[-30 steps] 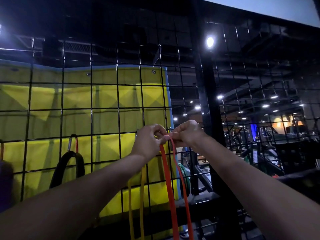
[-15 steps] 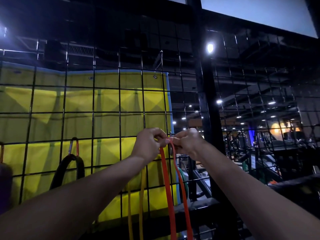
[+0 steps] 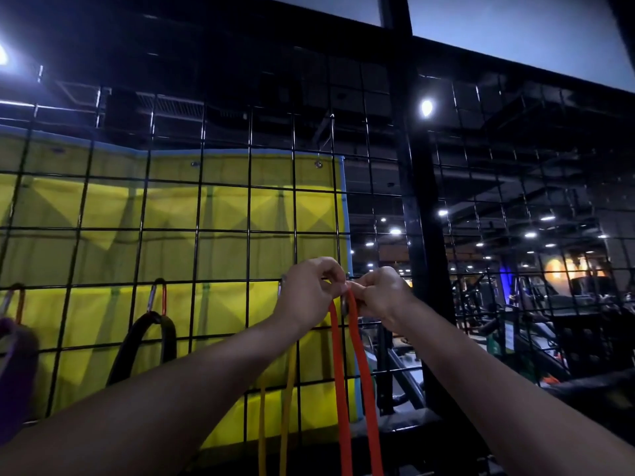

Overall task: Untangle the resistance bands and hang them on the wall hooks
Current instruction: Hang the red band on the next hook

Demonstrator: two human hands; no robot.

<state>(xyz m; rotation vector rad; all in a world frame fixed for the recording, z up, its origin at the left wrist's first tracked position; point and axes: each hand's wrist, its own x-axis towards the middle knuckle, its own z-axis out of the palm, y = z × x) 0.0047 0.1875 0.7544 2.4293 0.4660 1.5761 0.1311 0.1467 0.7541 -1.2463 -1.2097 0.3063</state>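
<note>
Both hands sit slightly lower in view than before. Left hand [image 3: 305, 293] and right hand [image 3: 381, 297], grip pinching orange band [image 3: 357, 372] top at grid hook. Black band [image 3: 147, 338], yellow band [image 3: 287, 407] already hung left; orange unfinished.

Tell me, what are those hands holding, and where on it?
Both hands, left and right, pinch the red band at its top loop, against the grid.
</note>
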